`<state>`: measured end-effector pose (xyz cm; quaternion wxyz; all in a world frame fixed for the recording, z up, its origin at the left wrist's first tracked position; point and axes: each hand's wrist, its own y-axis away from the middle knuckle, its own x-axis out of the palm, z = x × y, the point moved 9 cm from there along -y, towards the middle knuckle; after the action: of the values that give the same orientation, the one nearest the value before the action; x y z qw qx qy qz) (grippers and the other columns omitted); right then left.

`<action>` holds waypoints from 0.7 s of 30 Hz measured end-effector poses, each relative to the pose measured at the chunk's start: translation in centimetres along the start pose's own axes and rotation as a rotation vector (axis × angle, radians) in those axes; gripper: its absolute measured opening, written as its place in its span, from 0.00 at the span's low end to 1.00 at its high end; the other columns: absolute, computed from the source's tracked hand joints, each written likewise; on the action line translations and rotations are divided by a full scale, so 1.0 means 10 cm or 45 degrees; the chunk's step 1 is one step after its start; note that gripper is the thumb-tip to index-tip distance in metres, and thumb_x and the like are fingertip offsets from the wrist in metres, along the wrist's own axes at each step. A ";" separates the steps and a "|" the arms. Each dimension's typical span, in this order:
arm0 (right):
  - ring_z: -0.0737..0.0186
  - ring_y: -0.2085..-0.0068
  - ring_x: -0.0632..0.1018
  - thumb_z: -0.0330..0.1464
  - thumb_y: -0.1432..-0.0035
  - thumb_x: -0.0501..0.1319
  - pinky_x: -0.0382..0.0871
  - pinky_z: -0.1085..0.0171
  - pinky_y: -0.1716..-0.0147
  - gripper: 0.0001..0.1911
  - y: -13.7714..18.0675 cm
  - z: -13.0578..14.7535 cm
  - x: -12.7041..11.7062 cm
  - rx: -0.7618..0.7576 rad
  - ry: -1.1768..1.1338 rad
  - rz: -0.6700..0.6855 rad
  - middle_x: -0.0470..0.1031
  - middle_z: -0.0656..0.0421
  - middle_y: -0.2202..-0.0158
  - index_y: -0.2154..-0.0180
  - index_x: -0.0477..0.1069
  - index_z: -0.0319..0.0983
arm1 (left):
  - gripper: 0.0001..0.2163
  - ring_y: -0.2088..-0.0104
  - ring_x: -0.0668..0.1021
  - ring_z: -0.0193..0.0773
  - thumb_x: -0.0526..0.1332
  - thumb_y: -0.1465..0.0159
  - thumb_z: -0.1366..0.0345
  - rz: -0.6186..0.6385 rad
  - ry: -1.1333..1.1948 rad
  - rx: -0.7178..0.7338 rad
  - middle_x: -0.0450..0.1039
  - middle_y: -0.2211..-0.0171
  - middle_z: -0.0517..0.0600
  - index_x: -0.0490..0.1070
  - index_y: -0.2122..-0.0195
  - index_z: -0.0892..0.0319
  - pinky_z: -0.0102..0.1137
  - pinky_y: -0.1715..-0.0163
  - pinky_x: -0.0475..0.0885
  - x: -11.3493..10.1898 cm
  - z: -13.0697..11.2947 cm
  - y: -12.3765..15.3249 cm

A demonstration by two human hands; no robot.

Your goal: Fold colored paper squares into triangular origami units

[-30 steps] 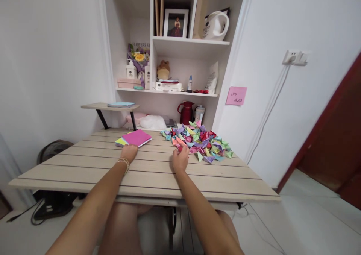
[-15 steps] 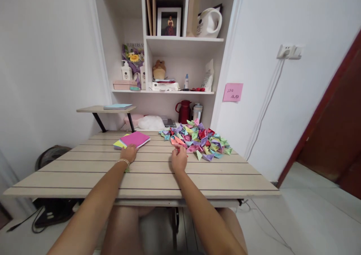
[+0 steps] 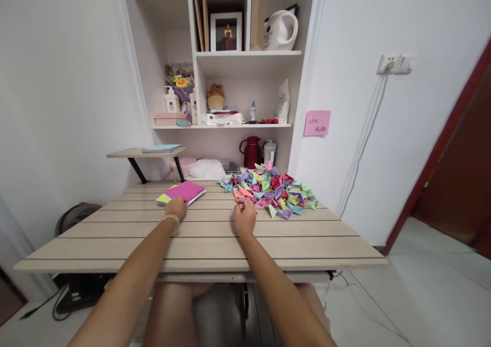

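Shifted slightly since before, the right hand's (image 3: 245, 219) fingers curl just left of the boats (image 3: 270, 191); the left hand (image 3: 176, 209) touches papers (image 3: 191, 189) farther left; I cannot tell whether either pinches.

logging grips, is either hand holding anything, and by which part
Can't tell: left hand is at the near edge of the paper stack, contact unclear; right hand is curled.

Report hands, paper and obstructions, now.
Left hand at near edge of coloured paper stack. Right hand curled, grip unclear. Folded paper pieces bunched ahead, to its right.
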<state>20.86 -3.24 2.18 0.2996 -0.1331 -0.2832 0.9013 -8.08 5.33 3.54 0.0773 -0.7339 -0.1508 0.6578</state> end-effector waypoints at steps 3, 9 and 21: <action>0.64 0.71 0.68 0.27 0.51 0.52 0.60 0.65 0.67 0.11 0.00 0.00 0.01 0.014 -0.003 0.004 0.71 0.56 0.65 0.68 0.71 0.38 | 0.15 0.59 0.76 0.52 0.53 0.40 0.63 -0.014 0.034 -0.027 0.75 0.61 0.64 0.75 0.60 0.62 0.38 0.62 0.68 0.02 0.03 0.01; 0.64 0.71 0.69 0.28 0.50 0.52 0.60 0.65 0.67 0.10 0.00 0.01 0.01 0.027 0.014 0.023 0.72 0.56 0.64 0.69 0.72 0.38 | 0.13 0.59 0.77 0.49 0.56 0.42 0.63 -0.026 0.148 -0.026 0.77 0.60 0.59 0.76 0.60 0.59 0.35 0.62 0.68 -0.02 0.10 -0.04; 0.63 0.72 0.71 0.29 0.51 0.52 0.62 0.65 0.66 0.11 0.00 -0.04 0.05 0.080 0.033 0.080 0.73 0.56 0.64 0.68 0.72 0.38 | 0.12 0.60 0.77 0.46 0.55 0.41 0.64 -0.170 0.277 -0.108 0.78 0.62 0.57 0.77 0.64 0.60 0.31 0.64 0.67 -0.08 0.27 -0.05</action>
<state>20.63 -2.73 1.79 0.2788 -0.1443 -0.2465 0.9169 -10.88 5.27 4.10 0.1056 -0.7918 -0.2177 0.5608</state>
